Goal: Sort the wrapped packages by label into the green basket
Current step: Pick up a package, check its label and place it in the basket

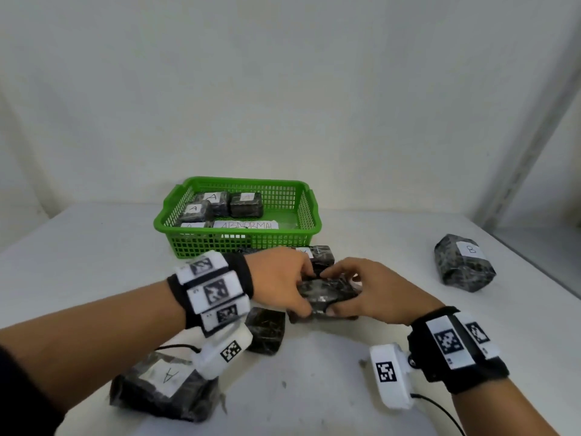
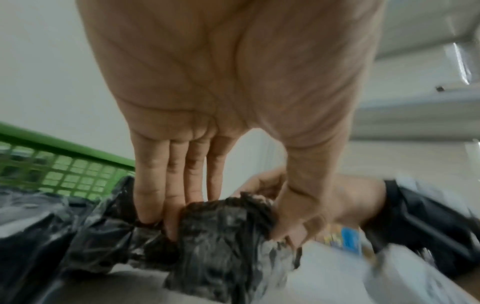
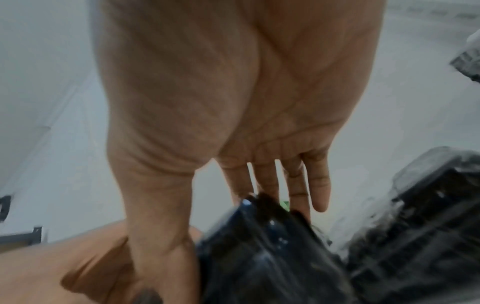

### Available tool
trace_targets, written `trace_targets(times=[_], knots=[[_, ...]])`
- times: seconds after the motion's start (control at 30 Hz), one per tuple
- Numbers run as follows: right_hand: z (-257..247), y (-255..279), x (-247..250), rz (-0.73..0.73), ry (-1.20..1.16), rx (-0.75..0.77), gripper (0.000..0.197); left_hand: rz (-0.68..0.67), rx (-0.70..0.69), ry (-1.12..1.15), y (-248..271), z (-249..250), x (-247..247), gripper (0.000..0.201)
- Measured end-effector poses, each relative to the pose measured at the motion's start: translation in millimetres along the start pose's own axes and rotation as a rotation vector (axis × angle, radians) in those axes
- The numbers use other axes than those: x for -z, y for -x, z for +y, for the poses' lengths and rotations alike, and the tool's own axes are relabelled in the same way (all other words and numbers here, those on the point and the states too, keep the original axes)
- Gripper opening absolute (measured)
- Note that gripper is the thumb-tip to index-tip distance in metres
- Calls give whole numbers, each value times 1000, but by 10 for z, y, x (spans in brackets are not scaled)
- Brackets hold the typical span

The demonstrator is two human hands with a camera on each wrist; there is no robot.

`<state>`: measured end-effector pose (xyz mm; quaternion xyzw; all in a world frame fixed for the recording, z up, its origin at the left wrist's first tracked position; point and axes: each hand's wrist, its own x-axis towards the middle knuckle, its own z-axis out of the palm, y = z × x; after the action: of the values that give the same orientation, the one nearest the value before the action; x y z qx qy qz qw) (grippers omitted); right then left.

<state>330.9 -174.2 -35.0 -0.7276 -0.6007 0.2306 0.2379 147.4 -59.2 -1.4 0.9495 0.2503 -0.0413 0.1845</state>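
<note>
Both hands hold one black wrapped package (image 1: 325,294) low over the table, in front of the green basket (image 1: 195,243). My left hand (image 1: 283,284) grips its left end between fingers and thumb, and the left wrist view shows the same package (image 2: 226,242) pinched. My right hand (image 1: 361,291) grips its right end; the package (image 3: 270,246) sits between thumb and fingers there. Its label is hidden. The basket holds several packages labelled A (image 1: 196,210) and a paper strip reading ABNORMAL (image 1: 246,225).
Loose packages lie on the white table: one labelled A (image 1: 163,388) at the near left, an unlabelled-looking one (image 1: 267,328) under my left wrist, another (image 1: 320,254) behind my hands, one labelled B (image 1: 463,262) at the right. A wall stands behind.
</note>
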Motion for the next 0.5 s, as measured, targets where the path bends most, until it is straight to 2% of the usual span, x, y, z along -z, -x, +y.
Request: trace_targets(times=[0.13,0.23,0.3,0.4,0.5], knots=[[-44,-93,0,122,-362,96,51,160,-13,378,137,-297,324,40],[-257,-238,-144,177,-597,167,44,330,-13,522,303,-530,441,33],[-425,-374,-262,224,-736,189,40,383,-17,631,402,-678,452,36],[-644,-621,-411,246,-811,206,35,458,-7,749,523,-887,441,40],[-849,-830,-495,198,-852,209,43,576,27,885,577,-1076,414,36]])
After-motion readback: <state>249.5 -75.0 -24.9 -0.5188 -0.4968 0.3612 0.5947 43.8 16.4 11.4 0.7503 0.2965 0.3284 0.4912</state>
